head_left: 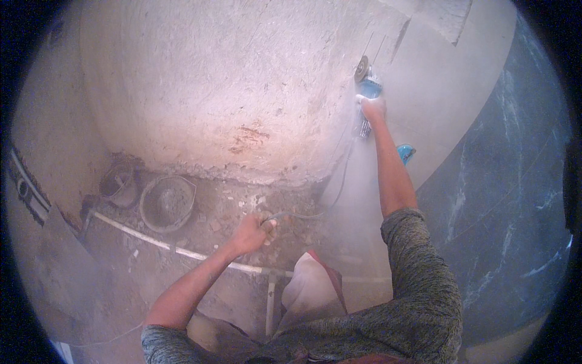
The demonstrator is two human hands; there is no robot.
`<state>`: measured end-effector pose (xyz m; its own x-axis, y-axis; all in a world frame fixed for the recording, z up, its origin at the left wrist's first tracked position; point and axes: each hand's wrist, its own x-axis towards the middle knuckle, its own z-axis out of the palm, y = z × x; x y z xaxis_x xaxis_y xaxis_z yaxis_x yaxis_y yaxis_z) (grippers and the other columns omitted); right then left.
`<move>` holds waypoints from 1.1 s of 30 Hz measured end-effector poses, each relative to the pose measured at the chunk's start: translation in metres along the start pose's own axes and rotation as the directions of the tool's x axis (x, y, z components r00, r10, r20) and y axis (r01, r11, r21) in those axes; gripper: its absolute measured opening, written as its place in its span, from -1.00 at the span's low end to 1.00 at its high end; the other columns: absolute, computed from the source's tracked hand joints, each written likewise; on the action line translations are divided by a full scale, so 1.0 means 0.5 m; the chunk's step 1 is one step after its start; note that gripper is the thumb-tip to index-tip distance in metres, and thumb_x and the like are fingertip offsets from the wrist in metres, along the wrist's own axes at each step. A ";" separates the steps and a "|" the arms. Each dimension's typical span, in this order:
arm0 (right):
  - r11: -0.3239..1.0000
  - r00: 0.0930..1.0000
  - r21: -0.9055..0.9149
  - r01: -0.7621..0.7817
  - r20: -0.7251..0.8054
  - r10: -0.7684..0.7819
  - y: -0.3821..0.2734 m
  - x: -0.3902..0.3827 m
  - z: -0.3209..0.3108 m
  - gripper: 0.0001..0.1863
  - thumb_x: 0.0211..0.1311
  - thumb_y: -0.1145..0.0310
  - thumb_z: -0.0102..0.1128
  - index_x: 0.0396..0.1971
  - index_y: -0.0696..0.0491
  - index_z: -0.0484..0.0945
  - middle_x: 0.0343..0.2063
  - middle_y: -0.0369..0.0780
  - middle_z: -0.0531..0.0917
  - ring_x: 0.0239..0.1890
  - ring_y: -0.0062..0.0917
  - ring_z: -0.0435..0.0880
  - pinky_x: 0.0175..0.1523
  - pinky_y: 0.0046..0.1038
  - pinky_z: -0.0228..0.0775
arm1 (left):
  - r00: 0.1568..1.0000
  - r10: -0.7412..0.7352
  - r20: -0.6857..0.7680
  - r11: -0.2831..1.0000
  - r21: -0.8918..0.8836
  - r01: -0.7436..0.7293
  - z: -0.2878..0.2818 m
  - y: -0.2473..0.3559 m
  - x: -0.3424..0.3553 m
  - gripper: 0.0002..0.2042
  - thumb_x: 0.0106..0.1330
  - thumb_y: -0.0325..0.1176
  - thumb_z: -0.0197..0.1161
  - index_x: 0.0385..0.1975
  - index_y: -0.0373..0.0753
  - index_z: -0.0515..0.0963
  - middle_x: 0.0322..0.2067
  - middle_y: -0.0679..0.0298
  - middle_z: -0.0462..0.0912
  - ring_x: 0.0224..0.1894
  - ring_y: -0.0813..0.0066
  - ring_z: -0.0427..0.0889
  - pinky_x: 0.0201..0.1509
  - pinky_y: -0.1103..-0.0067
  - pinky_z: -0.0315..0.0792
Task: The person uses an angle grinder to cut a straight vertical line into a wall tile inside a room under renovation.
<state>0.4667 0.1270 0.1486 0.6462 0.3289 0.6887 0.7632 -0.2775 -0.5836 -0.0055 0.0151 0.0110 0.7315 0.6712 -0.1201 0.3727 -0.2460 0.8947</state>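
Observation:
My right hand (374, 108), arm stretched out ahead, is wrapped round a blue angle grinder (370, 88). The grinder's round disc (362, 68) meets the rough plaster wall (242, 79), where two thin parallel cut lines run upward from it. Pale dust hangs round the tool and my forearm. From the grinder's lower end a grey power cord (344, 176) loops down and across to the left. My left hand (253, 235), low in the middle, is closed round that cord.
Two round dusty basins, a larger one (168, 203) and a smaller one (119, 187), stand at the wall's foot on the left. Rubble litters the floor there. A white pipe (151, 241) runs along the floor. Dark blue marbled panels (503, 182) cover the right side. A small blue object (405, 152) shows beside my right forearm.

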 end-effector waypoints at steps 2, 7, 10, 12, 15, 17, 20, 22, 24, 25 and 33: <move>1.000 1.000 0.014 -0.009 0.005 0.008 -0.001 -0.005 0.008 -0.54 -0.22 0.15 0.39 -0.35 0.20 0.64 -0.35 -0.06 0.69 -0.28 -0.27 0.69 -0.14 -0.31 0.47 | 1.000 -0.002 -0.002 1.000 0.009 0.002 -0.001 -0.005 0.000 -0.74 0.40 -0.28 0.03 -0.30 -0.39 0.52 -0.52 0.25 0.60 -0.50 0.54 0.59 -0.40 0.54 0.50; 0.995 1.000 0.103 0.001 0.003 -0.002 0.006 -0.021 0.001 -0.51 -0.23 0.15 0.40 -0.32 0.23 0.63 -0.31 -0.02 0.69 -0.23 -0.25 0.69 -0.10 -0.31 0.46 | 1.000 0.020 -0.020 0.998 -0.051 -0.021 0.004 0.000 -0.002 -0.74 0.40 -0.29 0.03 -0.32 -0.40 0.52 -0.53 0.24 0.60 -0.50 0.52 0.59 -0.40 0.54 0.51; 0.995 0.995 0.070 -0.075 0.070 0.070 -0.029 -0.052 -0.009 -0.50 -0.24 0.15 0.40 -0.31 0.24 0.63 -0.30 0.01 0.68 -0.21 -0.25 0.68 -0.08 -0.31 0.46 | 1.000 0.011 -0.016 0.999 -0.036 -0.012 -0.001 -0.005 -0.003 -0.75 0.40 -0.30 0.04 -0.32 -0.40 0.52 -0.53 0.23 0.60 -0.50 0.52 0.59 -0.39 0.54 0.51; 0.993 0.994 0.067 -0.095 0.060 0.091 -0.036 -0.061 -0.013 -0.50 -0.23 0.15 0.41 -0.33 0.25 0.63 -0.31 0.01 0.68 -0.22 -0.24 0.69 -0.09 -0.31 0.47 | 1.000 0.014 -0.028 1.000 -0.005 -0.014 -0.001 -0.002 -0.003 -0.74 0.40 -0.29 0.04 -0.32 -0.40 0.52 -0.53 0.23 0.60 -0.50 0.52 0.59 -0.39 0.54 0.51; 0.993 0.991 0.043 -0.106 0.091 0.101 -0.030 -0.061 -0.013 -0.51 -0.23 0.16 0.41 -0.35 0.27 0.62 -0.33 0.02 0.68 -0.25 -0.24 0.69 -0.13 -0.31 0.48 | 0.999 -0.016 -0.029 1.000 0.001 0.016 0.003 -0.005 0.002 -0.74 0.40 -0.29 0.04 -0.33 -0.40 0.52 -0.52 0.22 0.60 -0.49 0.51 0.60 -0.38 0.53 0.51; 0.994 0.992 0.064 -0.092 0.096 0.085 -0.017 -0.060 -0.008 -0.52 -0.23 0.18 0.42 -0.37 0.28 0.62 -0.36 0.02 0.68 -0.27 -0.25 0.69 -0.15 -0.30 0.48 | 0.999 -0.027 -0.025 1.000 -0.013 0.026 0.005 -0.006 0.003 -0.74 0.40 -0.29 0.04 -0.34 -0.40 0.52 -0.52 0.22 0.61 -0.50 0.50 0.60 -0.38 0.53 0.51; 0.991 0.995 0.110 -0.070 0.072 0.062 0.001 -0.061 0.002 -0.53 -0.23 0.19 0.42 -0.39 0.29 0.62 -0.37 0.01 0.68 -0.28 -0.26 0.70 -0.17 -0.30 0.48 | 1.000 -0.016 -0.020 0.999 -0.034 0.015 0.006 -0.009 0.003 -0.73 0.40 -0.29 0.04 -0.36 -0.41 0.52 -0.52 0.22 0.61 -0.50 0.49 0.60 -0.38 0.52 0.51; 0.994 0.994 0.074 -0.084 0.073 0.079 0.006 -0.061 0.006 -0.54 -0.23 0.20 0.42 -0.38 0.28 0.62 -0.36 0.00 0.68 -0.27 -0.27 0.70 -0.16 -0.30 0.48 | 1.000 -0.013 -0.017 0.999 -0.044 0.012 0.009 -0.017 0.008 -0.73 0.40 -0.29 0.04 -0.37 -0.40 0.53 -0.52 0.22 0.62 -0.50 0.49 0.61 -0.38 0.53 0.51; 0.992 0.994 0.096 -0.084 0.074 0.077 0.007 -0.069 0.007 -0.52 -0.23 0.19 0.42 -0.35 0.27 0.62 -0.35 0.00 0.68 -0.26 -0.27 0.69 -0.15 -0.30 0.47 | 0.999 -0.027 -0.022 0.999 -0.022 0.026 0.004 -0.005 0.001 -0.73 0.40 -0.29 0.04 -0.38 -0.39 0.53 -0.52 0.22 0.62 -0.50 0.50 0.60 -0.39 0.53 0.50; 0.991 0.994 0.106 -0.084 0.074 0.077 0.009 -0.073 0.007 -0.52 -0.23 0.19 0.43 -0.34 0.27 0.62 -0.34 0.00 0.68 -0.26 -0.27 0.69 -0.14 -0.30 0.47 | 0.999 -0.032 -0.024 0.999 -0.011 0.032 0.002 0.000 -0.001 -0.73 0.40 -0.29 0.05 -0.39 -0.39 0.53 -0.52 0.22 0.62 -0.51 0.50 0.60 -0.39 0.53 0.50; 0.989 0.985 0.046 -0.138 0.109 0.133 0.016 -0.083 0.005 -0.48 -0.25 0.19 0.42 -0.28 0.26 0.61 -0.31 -0.01 0.68 -0.22 -0.24 0.68 -0.09 -0.30 0.47 | 1.000 -0.008 -0.019 1.000 -0.002 0.008 0.000 0.005 0.000 -0.75 0.39 -0.29 0.06 -0.39 -0.37 0.54 -0.55 0.26 0.60 -0.51 0.53 0.59 -0.41 0.55 0.50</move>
<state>0.4457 0.1136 0.1142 0.7378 0.3856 0.5540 0.6655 -0.2781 -0.6926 -0.0045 0.0144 0.0130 0.7176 0.6861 -0.1197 0.3776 -0.2389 0.8946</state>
